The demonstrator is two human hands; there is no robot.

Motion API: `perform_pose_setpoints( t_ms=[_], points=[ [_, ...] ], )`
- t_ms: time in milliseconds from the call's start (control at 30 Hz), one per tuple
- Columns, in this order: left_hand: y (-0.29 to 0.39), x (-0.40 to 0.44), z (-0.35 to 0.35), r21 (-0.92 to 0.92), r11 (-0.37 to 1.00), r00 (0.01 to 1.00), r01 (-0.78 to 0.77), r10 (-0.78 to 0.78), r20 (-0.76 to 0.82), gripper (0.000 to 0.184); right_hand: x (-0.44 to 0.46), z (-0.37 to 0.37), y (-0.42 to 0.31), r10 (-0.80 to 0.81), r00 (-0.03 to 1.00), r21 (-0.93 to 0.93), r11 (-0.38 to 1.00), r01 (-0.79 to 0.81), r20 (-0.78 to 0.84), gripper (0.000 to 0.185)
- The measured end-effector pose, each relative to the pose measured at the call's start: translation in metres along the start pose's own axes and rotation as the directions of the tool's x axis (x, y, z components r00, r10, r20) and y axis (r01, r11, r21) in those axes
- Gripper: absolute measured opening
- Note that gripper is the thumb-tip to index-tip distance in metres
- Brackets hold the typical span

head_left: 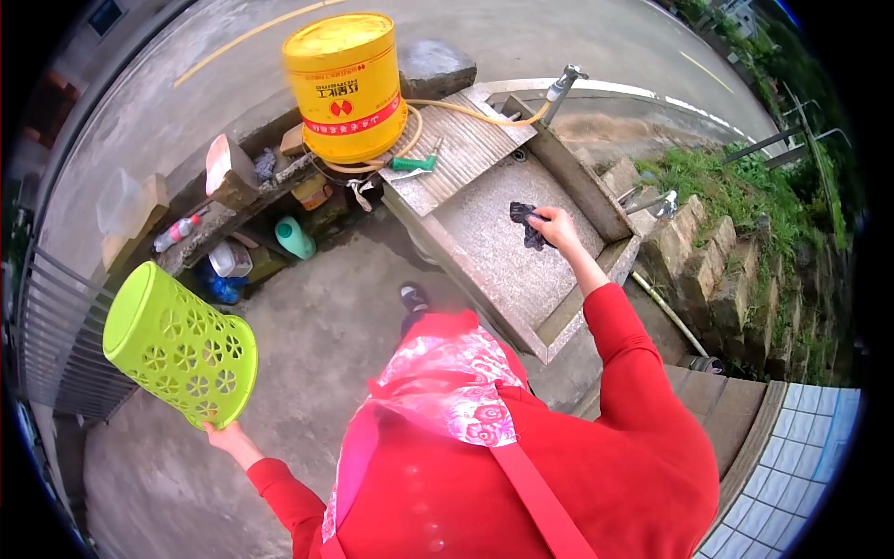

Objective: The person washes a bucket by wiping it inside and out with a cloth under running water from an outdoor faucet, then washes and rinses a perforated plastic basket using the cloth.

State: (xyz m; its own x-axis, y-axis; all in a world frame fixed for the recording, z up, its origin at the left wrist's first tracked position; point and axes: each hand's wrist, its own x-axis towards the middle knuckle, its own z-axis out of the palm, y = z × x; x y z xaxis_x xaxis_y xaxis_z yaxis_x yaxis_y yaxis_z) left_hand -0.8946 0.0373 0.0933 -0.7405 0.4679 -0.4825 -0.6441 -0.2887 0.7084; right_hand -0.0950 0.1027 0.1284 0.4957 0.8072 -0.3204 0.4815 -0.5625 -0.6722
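Note:
A bright green basket (191, 345) with flower-shaped holes hangs tilted at the left, its rim gripped by my left hand (226, 438). Over the stone sink (507, 247), my right hand (556, 229) pinches a crumpled black piece of thin material (529, 224), which looks like plastic or cloth. The sink's ribbed washboard part (466, 140) lies beyond that hand, with a green hose nozzle (413, 164) at its left edge.
A yellow bucket (345, 88) stands left of the sink. A tap (568, 79) rises behind it. Bottles, including a green one (295, 238), and a red-labelled one (177, 233), sit by the low ledge. Stone steps (726, 252) are at the right, a metal railing (60, 326) at the left.

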Motion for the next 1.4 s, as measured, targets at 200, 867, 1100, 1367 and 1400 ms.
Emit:
perform_pose_setpoints(
  t_ms=[200,867,1100,1367,1400],
  points=[
    [-0.002,-0.017,0.042,0.038,0.995,0.984,-0.094,0.099,-0.149,0.042,0.093,0.033,-0.053,-0.066,0.996,0.062,0.996,0.07,-0.068,0.032],
    [0.028,0.003,0.103,0.607,0.784,0.897,-0.126,0.352,-0.268,0.033,0.194,0.124,-0.282,-0.454,0.694,0.327,0.889,0.319,0.559,0.02],
    [0.02,0.018,0.087,0.575,0.815,0.866,-0.069,0.336,-0.371,0.037,0.171,0.245,-0.367,-0.606,0.567,0.452,0.795,0.404,0.559,0.024],
    [0.026,0.019,0.096,0.575,0.816,0.831,0.065,0.274,-0.483,0.047,0.166,0.323,-0.384,-0.601,0.68,0.363,0.798,0.481,0.421,0.032],
    [0.035,0.031,0.067,0.636,0.77,0.877,0.053,0.269,-0.399,0.048,0.158,0.31,-0.376,-0.577,0.717,0.358,0.813,0.459,0.392,0.028]
  ],
)
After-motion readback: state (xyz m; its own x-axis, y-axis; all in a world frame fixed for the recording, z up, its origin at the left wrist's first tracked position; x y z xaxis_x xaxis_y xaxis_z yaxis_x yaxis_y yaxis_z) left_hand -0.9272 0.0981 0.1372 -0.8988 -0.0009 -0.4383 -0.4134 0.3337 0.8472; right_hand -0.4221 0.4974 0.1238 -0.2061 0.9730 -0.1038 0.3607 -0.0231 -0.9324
